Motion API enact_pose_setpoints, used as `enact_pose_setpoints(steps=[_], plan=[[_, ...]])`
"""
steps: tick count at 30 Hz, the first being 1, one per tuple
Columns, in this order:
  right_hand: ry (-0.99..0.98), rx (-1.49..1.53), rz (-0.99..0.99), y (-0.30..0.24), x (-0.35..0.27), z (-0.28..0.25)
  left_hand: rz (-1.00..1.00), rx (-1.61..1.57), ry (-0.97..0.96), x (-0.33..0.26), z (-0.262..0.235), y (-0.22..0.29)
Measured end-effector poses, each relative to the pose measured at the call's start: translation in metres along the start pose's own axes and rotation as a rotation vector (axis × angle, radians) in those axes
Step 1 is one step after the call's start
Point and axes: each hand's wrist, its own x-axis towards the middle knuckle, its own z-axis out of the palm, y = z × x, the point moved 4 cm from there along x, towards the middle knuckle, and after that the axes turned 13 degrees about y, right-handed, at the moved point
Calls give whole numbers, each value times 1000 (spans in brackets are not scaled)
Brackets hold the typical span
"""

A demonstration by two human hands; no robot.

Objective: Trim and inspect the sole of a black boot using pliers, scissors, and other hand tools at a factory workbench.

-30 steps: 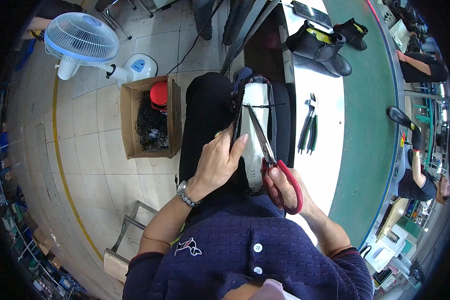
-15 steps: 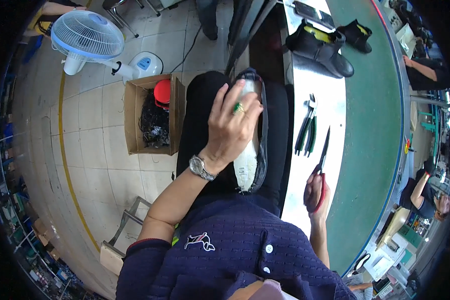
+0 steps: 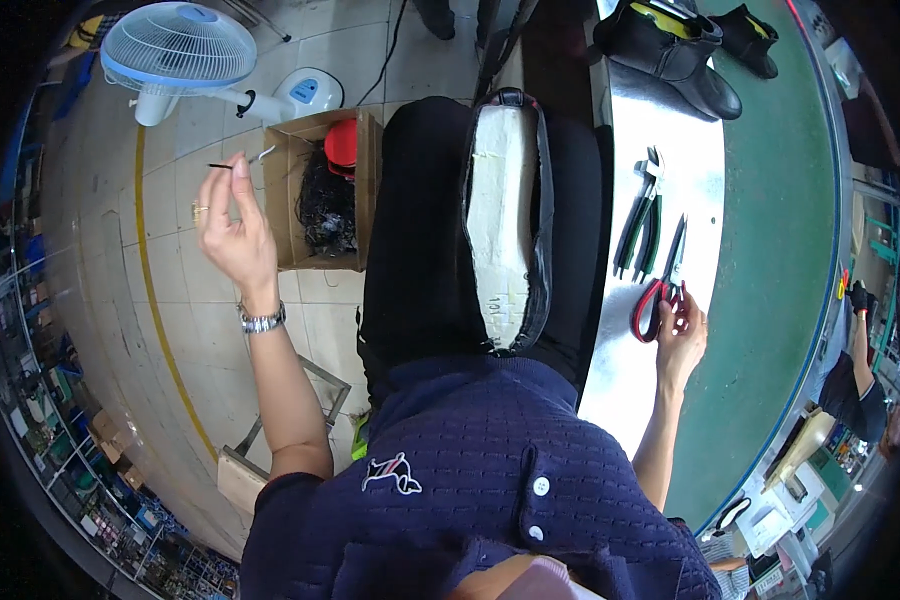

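Out to the left, beside the cardboard box, my left hand (image 3: 235, 225) pinches a thin black-and-white scrap (image 3: 263, 155) between thumb and fingertips. My right hand (image 3: 681, 350) is closed at the red handles of a pair of scissors (image 3: 662, 300), whose blades point away from me over the metal table. A black shoe or boot upper (image 3: 540, 230) rests across my lap, its pale sole side (image 3: 502, 210) facing up, with no hand on it. Left of the scissors lie pliers (image 3: 642, 220) with dark green handles.
The cardboard box (image 3: 371, 200) on the floor holds dark scraps and a red container (image 3: 341, 147). Behind it stands a blue-and-white fan (image 3: 180, 50). Black boots (image 3: 670, 50) stand at the metal table's (image 3: 685, 170) far end, beside a green surface (image 3: 760, 230).
My left hand has left the footwear on my lap and swung left, now with a scrap in its fingertips. The scissors have moved away from me, beside the pliers.
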Motion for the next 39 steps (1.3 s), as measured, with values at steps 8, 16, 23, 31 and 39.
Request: enact_pose_setpoints(steps=[8,16,23,31,39], plan=[[139,278,-197,-43,32,35,-96,510,-193,-45,21,-89],[172,63,-304,-92,54,63,813,-449,-681,-76,57,171],[-198,790,141,-48,78,53,747,-592,-745,-77,139,238],[-591,1743,528,-36,56,-17,289,-680,-1227,-19,216,236],[-807,1229,378,-72,56,-44,665,-424,-636,-50,214,242]])
